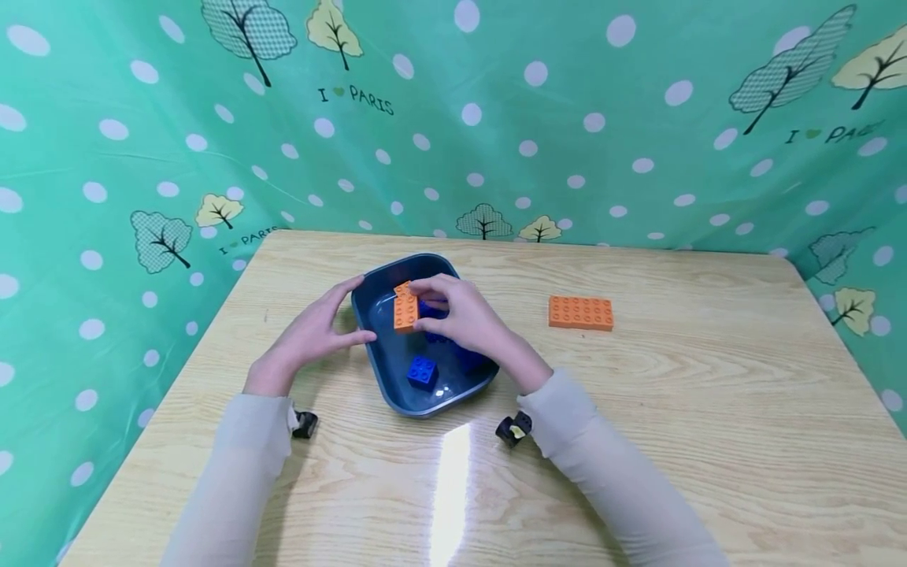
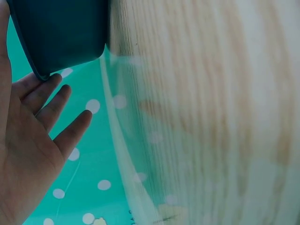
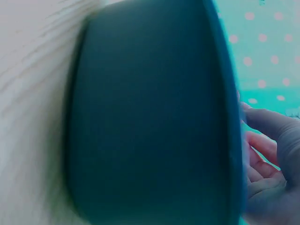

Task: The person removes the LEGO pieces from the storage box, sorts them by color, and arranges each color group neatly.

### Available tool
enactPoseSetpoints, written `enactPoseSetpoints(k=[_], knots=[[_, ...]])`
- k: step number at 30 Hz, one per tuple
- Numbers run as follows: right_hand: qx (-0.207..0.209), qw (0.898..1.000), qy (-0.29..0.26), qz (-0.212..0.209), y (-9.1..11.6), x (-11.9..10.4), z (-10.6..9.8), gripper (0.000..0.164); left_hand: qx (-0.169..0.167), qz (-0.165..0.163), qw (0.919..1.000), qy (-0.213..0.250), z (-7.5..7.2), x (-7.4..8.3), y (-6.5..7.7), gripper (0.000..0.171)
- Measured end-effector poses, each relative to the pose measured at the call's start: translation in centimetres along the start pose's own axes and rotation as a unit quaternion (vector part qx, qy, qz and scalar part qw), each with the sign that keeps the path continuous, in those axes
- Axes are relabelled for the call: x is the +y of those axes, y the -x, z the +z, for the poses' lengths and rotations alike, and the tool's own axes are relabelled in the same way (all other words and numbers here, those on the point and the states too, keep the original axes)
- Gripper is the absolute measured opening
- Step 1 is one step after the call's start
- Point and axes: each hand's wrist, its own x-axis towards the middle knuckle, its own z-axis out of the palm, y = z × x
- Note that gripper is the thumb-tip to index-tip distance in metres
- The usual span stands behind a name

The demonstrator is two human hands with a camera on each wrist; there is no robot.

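As right grip (image 1: pixel 459 313) pinches orange brick (image 1: pixel 406 313), half-hiding blue bricks (image 1: pixel 469 359), left grip (image 1: pixel 312 335) spread at tray rim (image 1: pixel 425 413) — orange slab (image 1: pixel 580 313) apart.

A curtained-off tabletop workspace, shown by green dotted cloth (image 1: pixel 439 87) behind and beside a wood-grain table (image 1: pixel 694 409)

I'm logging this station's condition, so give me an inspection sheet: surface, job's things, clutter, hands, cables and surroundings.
Surface: pale wood-grain tabletop, bright glare streak near the front.
Job's things: dark blue, rounded rectangular tray holding a small square blue studded plastic brick; orange rectangular studded plastic brick.
Clutter: long orange studded plastic brick lying right of the tray.
Hands: left hand touches the tray's rim; right hand pinches the first orange brick.
Cables: nothing seen.
Surroundings: green, white-dotted backdrop printed with trees.
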Motion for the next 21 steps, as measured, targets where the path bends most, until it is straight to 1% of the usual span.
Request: enactPoseSetpoints(k=[8,13,16,21], knots=[[0.049,0.998,-0.021,0.02,1.3,0.6,-3.4,0.053,0.0,-0.002,1.0,-0.006,0.1,0.0,0.0,0.102],[0.081,0.996,-0.041,0.012,2.5,1.7,-5.8,0.056,0.004,0.001,1.0,-0.009,0.1,0.0,0.1,0.101],[0.097,0.994,-0.04,0.011,3.5,2.4,-7.4,0.056,0.003,0.006,0.9999,-0.012,0.0,-0.1,0.1,0.101],[0.125,0.992,-0.024,0.026,5.2,4.1,-9.8,0.055,0.005,0.005,0.9999,-0.013,0.1,-0.1,0.0,0.101]])
